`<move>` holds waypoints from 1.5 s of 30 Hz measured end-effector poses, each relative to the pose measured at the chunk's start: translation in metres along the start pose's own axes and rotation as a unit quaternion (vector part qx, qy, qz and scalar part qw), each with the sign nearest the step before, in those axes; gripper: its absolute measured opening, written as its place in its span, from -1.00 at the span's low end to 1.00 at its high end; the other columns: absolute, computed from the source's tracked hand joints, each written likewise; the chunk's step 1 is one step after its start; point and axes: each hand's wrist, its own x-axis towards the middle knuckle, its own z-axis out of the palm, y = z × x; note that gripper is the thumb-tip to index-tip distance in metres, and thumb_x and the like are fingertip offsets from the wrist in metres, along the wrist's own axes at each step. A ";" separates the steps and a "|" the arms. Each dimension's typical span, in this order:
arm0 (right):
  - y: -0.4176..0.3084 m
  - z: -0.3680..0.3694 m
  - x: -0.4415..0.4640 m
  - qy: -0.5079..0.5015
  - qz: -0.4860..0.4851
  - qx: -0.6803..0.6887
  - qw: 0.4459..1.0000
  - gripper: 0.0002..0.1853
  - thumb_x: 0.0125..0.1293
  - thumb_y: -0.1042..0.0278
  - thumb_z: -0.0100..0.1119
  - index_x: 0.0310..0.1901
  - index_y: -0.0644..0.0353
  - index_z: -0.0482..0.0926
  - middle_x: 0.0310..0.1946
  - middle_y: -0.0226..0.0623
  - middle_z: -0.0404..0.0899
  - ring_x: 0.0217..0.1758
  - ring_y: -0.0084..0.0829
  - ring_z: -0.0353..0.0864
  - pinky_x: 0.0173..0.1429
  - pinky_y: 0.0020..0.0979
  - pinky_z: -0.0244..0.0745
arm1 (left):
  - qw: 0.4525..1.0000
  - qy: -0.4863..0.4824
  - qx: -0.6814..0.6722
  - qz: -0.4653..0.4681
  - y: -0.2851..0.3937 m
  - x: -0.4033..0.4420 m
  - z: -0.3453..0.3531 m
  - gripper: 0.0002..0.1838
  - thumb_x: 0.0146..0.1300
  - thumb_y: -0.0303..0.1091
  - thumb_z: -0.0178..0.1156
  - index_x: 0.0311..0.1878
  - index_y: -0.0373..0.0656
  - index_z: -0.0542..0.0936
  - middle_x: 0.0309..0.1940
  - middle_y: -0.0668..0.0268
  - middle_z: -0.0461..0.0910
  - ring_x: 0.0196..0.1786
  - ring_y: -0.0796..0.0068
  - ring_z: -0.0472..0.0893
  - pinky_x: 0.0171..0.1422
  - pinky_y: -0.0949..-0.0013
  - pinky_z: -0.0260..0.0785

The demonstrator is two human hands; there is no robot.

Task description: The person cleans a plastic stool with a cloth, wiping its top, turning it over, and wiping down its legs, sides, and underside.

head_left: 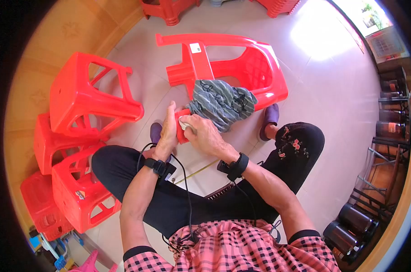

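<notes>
A red plastic stool (198,63) lies on its side on the floor in front of me, with a small pale label on one leg. My left hand (169,131) is closed against the side of a stool leg whose end points toward me. Pressed to that same leg, my right hand (205,136) pinches a small whitish pad or wad of cloth (187,124), mostly covered by the fingers. A grey-green patterned cloth (223,104) drapes over the stool just beyond my right hand and hides part of it.
Several red stools (85,97) are piled along the wall at left. More red stools (169,11) stand at the far side. Dark cylindrical containers (343,235) and folding metal legs (373,167) line the right. Black cables hang from my wrist straps.
</notes>
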 end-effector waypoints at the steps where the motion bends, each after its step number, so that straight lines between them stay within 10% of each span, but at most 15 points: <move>1: 0.003 -0.001 0.005 -0.002 -0.001 0.000 1.000 -0.76 0.14 0.46 0.05 -0.14 0.27 0.55 -0.33 0.08 0.54 -0.23 0.08 0.55 -0.14 -0.08 0.43 | 0.999 0.036 0.014 0.007 0.001 -0.003 0.006 -0.34 0.31 0.30 -0.23 -0.07 -0.15 0.51 -0.26 0.24 0.61 -0.22 0.36 0.62 -0.07 0.28 0.49; 4: 0.014 -0.008 0.018 -0.031 0.009 0.023 0.999 -0.82 0.10 0.44 0.09 -0.29 0.31 0.59 -0.47 0.04 0.57 -0.38 0.03 0.57 -0.24 -0.10 0.45 | 0.994 0.092 0.053 0.040 -0.005 0.000 0.006 -0.35 0.31 0.29 -0.21 -0.06 -0.17 0.51 -0.25 0.24 0.60 -0.21 0.38 0.61 -0.06 0.29 0.48; 7: 0.020 -0.020 0.019 -0.175 0.053 0.031 0.983 -0.78 0.13 0.48 0.05 -0.21 0.30 0.61 -0.55 -0.16 0.58 -0.53 -0.42 0.52 -0.32 -0.37 0.46 | 0.990 0.089 0.075 0.073 -0.013 0.007 -0.008 -0.35 0.33 0.26 -0.21 -0.06 -0.22 0.49 -0.24 0.24 0.59 -0.19 0.40 0.60 -0.04 0.31 0.47; 13: 0.004 -0.020 -0.015 0.108 0.157 0.236 0.953 -0.70 0.19 0.43 0.04 -0.07 0.33 0.56 -0.54 -0.24 0.48 -0.47 -0.62 0.41 -0.32 -0.49 0.40 | 0.985 0.120 0.069 0.102 -0.001 -0.007 0.021 -0.38 0.35 0.24 -0.24 -0.12 -0.20 0.47 -0.26 0.24 0.58 -0.23 0.42 0.60 -0.09 0.35 0.48; 18: 0.001 0.016 -0.020 0.075 0.038 0.044 0.995 -0.64 0.17 0.45 0.04 0.03 0.32 0.45 -0.30 0.15 0.56 -0.22 0.13 0.57 -0.10 -0.12 0.46 | 0.991 0.078 0.059 0.088 -0.006 -0.006 0.011 -0.37 0.33 0.28 -0.27 -0.08 -0.12 0.51 -0.32 0.30 0.58 -0.29 0.45 0.59 -0.14 0.37 0.47; 25: -0.005 0.004 -0.011 -0.034 0.101 0.085 0.991 -0.62 0.14 0.40 0.05 0.02 0.33 0.43 -0.34 0.21 0.53 -0.24 0.09 0.58 -0.10 -0.18 0.46 | 0.995 0.038 0.059 0.066 -0.006 -0.004 0.005 -0.37 0.33 0.29 -0.30 -0.17 -0.12 0.48 -0.38 0.31 0.55 -0.34 0.48 0.57 -0.21 0.37 0.47; 27: 0.003 -0.002 -0.009 -0.074 0.056 0.099 0.991 -0.58 0.20 0.45 0.00 0.10 0.44 0.41 -0.28 -0.03 0.58 -0.21 -0.34 0.58 -0.07 -0.35 0.48 | 0.995 0.065 0.061 0.055 -0.008 -0.003 0.006 -0.35 0.33 0.29 -0.31 -0.14 -0.13 0.49 -0.36 0.31 0.55 -0.31 0.47 0.57 -0.18 0.37 0.46; 31: 0.010 -0.004 -0.009 -0.040 0.035 0.146 0.988 -0.60 0.15 0.44 0.02 0.05 0.38 0.45 -0.36 -0.08 0.59 -0.36 -0.33 0.57 -0.17 -0.34 0.46 | 0.998 0.016 0.014 0.063 -0.010 0.000 0.009 -0.33 0.31 0.32 -0.30 -0.09 -0.11 0.52 -0.33 0.32 0.58 -0.32 0.46 0.58 -0.19 0.37 0.46; 33: 0.011 -0.011 -0.009 -0.136 0.275 0.456 0.835 -0.60 0.24 0.48 -0.06 0.13 0.31 0.45 -0.44 -0.49 0.42 -0.43 -0.69 0.32 -0.23 -0.56 0.40 | 0.998 0.030 0.007 0.055 -0.008 -0.004 0.014 -0.33 0.33 0.30 -0.29 -0.04 -0.13 0.52 -0.27 0.29 0.59 -0.28 0.44 0.59 -0.16 0.37 0.47; 37: 0.012 -0.007 -0.020 -0.131 0.255 0.487 0.825 -0.60 0.26 0.51 -0.07 0.15 0.22 0.46 -0.48 -0.60 0.29 -0.48 -0.78 0.16 -0.31 -0.62 0.32 | 0.995 0.057 0.031 0.070 -0.009 -0.004 0.007 -0.35 0.37 0.21 -0.29 0.09 -0.21 0.42 -0.18 0.25 0.55 -0.17 0.43 0.57 -0.04 0.35 0.45; 41: 0.008 -0.009 -0.027 -0.011 0.205 0.276 0.939 -0.61 0.27 0.51 -0.06 0.14 0.27 0.45 -0.43 -0.49 0.39 -0.45 -0.68 0.31 -0.31 -0.55 0.35 | 0.978 0.146 0.081 0.123 -0.007 -0.007 0.021 -0.38 0.38 0.19 -0.28 0.06 -0.22 0.42 -0.19 0.26 0.54 -0.17 0.45 0.57 -0.04 0.36 0.46; 43: 0.009 0.002 -0.023 -0.021 0.074 0.084 0.993 -0.59 0.23 0.52 -0.02 0.15 0.33 0.42 -0.38 -0.31 0.48 -0.36 -0.57 0.47 -0.24 -0.48 0.42 | 0.994 0.015 0.033 0.099 -0.008 0.002 0.006 -0.36 0.36 0.25 -0.32 0.02 -0.15 0.46 -0.28 0.31 0.58 -0.25 0.49 0.58 -0.11 0.39 0.46; 44: 0.009 0.007 -0.022 -0.002 0.041 0.043 0.998 -0.51 0.09 0.47 0.08 0.13 0.30 0.40 -0.33 0.25 0.51 -0.27 0.12 0.59 -0.16 -0.15 0.46 | 0.996 0.037 0.019 0.077 -0.013 0.003 0.001 -0.33 0.37 0.25 -0.37 0.08 -0.15 0.44 -0.27 0.31 0.58 -0.23 0.50 0.58 -0.09 0.39 0.46; 45: 0.006 0.008 -0.021 0.000 0.042 0.046 0.998 -0.51 0.09 0.47 0.08 0.13 0.30 0.40 -0.33 0.25 0.51 -0.27 0.12 0.59 -0.16 -0.15 0.46 | 0.996 0.038 0.022 0.076 -0.013 0.001 0.000 -0.33 0.37 0.25 -0.37 0.08 -0.15 0.44 -0.27 0.31 0.58 -0.23 0.50 0.58 -0.09 0.39 0.46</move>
